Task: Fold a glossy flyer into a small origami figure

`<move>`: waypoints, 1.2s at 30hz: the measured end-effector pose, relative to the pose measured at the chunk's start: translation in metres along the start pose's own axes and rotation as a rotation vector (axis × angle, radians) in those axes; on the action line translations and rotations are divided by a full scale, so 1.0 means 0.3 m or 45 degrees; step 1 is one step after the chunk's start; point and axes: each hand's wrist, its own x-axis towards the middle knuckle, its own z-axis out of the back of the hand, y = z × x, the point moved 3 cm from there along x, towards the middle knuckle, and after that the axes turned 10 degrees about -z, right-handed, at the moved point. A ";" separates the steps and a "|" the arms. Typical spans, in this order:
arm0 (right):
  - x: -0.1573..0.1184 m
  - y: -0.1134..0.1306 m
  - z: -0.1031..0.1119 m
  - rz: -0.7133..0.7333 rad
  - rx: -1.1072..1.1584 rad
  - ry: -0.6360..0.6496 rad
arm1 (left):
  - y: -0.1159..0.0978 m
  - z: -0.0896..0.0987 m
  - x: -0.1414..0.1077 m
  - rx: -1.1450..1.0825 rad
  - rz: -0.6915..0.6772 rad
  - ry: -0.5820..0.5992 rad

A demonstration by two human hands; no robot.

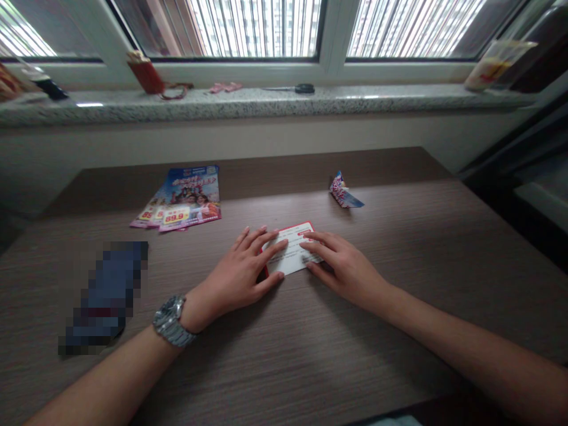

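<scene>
While both bare hands reach over the table (275,349), neither is clenched: the left hand (239,269), fingers spread and palm down, touches the left side of a small red-edged paper (294,261), and the right hand (352,271) has loosely curled fingers over its right end. I'd call the step in hand a flattening or steadying of that paper, which lies between them with printed lines on its white face. Some of its right end is hidden from me. To my mind, moving on from here calls for light fingertips, with one side held down so the thin thing doesn't slide or crease awry. Out from it, between one and two o'clock, a small folded leaflet (341,194) is propped up on its creases. At ten o'clock lie overlapping colourful flyers (195,198), and past the watch (171,322) on the left wrist, between eight and nine, there's a dark blue shape (110,290), too blurred for me to name. Farther off, at twelve, runs the stone windowsill (266,105), with dark-handled scissors (304,89) on it and a red object (147,76) towards eleven.
</scene>
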 end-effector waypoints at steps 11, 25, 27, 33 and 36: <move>0.023 -0.035 -0.038 0.005 -0.101 0.102 | -0.017 0.028 0.021 0.037 0.045 -0.182; 0.086 -0.101 0.000 0.138 0.200 0.136 | -0.021 0.006 0.022 -0.002 -0.097 -0.104; 0.083 -0.105 0.005 0.070 0.222 0.066 | -0.019 0.009 0.022 0.012 -0.091 -0.100; 0.069 -0.115 0.002 0.024 0.201 0.080 | -0.009 0.012 0.027 -0.012 -0.083 -0.112; 0.067 -0.118 -0.003 0.007 0.209 0.078 | 0.003 0.011 0.034 -0.026 -0.072 -0.124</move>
